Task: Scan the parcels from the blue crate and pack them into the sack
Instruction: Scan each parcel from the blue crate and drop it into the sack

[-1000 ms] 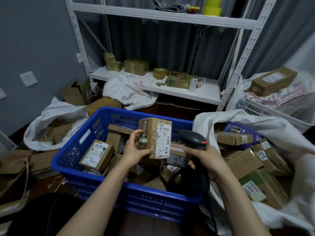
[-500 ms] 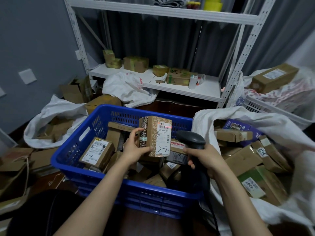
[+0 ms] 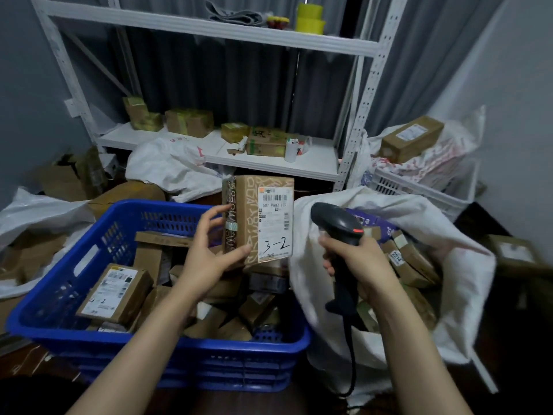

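My left hand (image 3: pixel 209 253) holds a brown patterned parcel (image 3: pixel 257 217) upright above the blue crate (image 3: pixel 59 319), its white label marked "3-2" facing me. My right hand (image 3: pixel 359 259) grips a black barcode scanner (image 3: pixel 335 223) just right of the parcel, over the edge of the open white sack (image 3: pixel 466 283). The scanner's head is level with the label's lower half. The crate holds several cardboard parcels, one labelled box (image 3: pixel 116 292) at its left. Several packed boxes (image 3: pixel 413 262) lie inside the sack.
A white metal shelf (image 3: pixel 269 163) with small boxes stands behind the crate. Another white sack (image 3: pixel 39 211) with boxes lies at the left. A white crate (image 3: pixel 419 190) with bags and a long box (image 3: pixel 413 139) sits at the back right. Loose cartons cover the floor.
The parcel has risen and moved right, toward the sack. The scanner hand has also shifted right and up beside it, over the sack's rim. The camera view has tilted.
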